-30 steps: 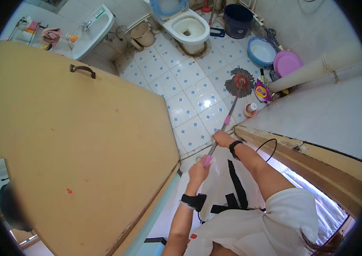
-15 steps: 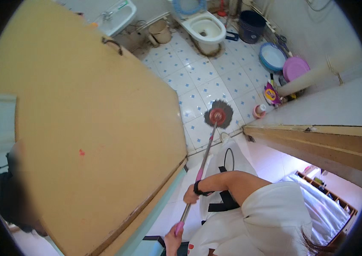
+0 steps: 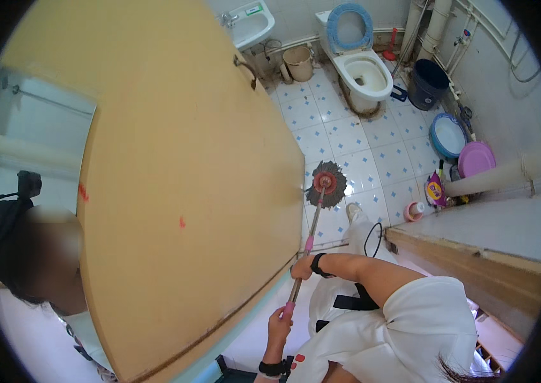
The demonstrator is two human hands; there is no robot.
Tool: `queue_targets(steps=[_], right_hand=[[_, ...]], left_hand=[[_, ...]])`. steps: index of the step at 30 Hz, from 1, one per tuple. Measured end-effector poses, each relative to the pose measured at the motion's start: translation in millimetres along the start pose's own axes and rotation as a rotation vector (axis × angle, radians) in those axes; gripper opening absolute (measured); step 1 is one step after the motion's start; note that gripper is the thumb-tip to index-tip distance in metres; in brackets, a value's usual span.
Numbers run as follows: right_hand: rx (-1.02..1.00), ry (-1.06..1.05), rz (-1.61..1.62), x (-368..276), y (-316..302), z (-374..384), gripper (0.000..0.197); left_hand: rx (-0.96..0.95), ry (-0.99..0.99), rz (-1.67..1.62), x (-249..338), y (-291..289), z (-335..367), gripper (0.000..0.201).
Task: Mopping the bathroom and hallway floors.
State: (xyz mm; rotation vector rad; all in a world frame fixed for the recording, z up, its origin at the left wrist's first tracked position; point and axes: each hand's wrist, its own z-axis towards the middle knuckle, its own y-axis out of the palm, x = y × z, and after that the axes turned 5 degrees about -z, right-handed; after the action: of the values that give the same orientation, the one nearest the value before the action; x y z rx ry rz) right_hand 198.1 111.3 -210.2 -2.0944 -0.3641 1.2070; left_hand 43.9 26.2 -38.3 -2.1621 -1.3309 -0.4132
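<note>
A mop (image 3: pixel 315 220) with a silver pole and pink grips slants away from me. Its round grey head with a reddish centre rests spread on the tiled floor, close to the yellow door's edge. My right hand (image 3: pixel 302 267), with a black band on the wrist, wraps round the pole partway up. Lower in the picture, my left hand (image 3: pixel 280 324) is closed round the pink grip near the pole's upper end. My light shoe (image 3: pixel 354 212) is on the tiles to the right of the mop head.
The yellow door (image 3: pixel 194 191) stands at left, with a mirror (image 3: pixel 53 140) beyond. A toilet (image 3: pixel 363 73), a sink (image 3: pixel 251 25) and a beige bucket (image 3: pixel 298 64) are at the back. Along the right stand a dark bucket (image 3: pixel 428 86), basins (image 3: pixel 476 159), a purple packet (image 3: pixel 435 190) and a pink cup (image 3: pixel 413 211).
The mop head has slid left across the tiles, nearer the door's edge. My view has shifted, showing more of the back wall. Both hands still hold the pole.
</note>
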Motion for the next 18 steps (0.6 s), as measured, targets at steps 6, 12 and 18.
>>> queue_targets(steps=[6,12,18], right_hand=[[0.154,0.081,0.003,140.8,-73.9,-81.1,0.012],[0.444,0.292,0.021,299.3,-138.1,-160.3,0.01],[0.61,0.419,-0.052,386.3,-142.2,-160.3,0.009]], left_hand=[[-0.08,0.01,-0.127,120.7,97.4,78.3,0.028],[-0.214,0.028,-0.313,253.5,206.8,171.2,0.02],[-0.247,-0.012,-0.255,316.1,244.6,211.9,0.022]])
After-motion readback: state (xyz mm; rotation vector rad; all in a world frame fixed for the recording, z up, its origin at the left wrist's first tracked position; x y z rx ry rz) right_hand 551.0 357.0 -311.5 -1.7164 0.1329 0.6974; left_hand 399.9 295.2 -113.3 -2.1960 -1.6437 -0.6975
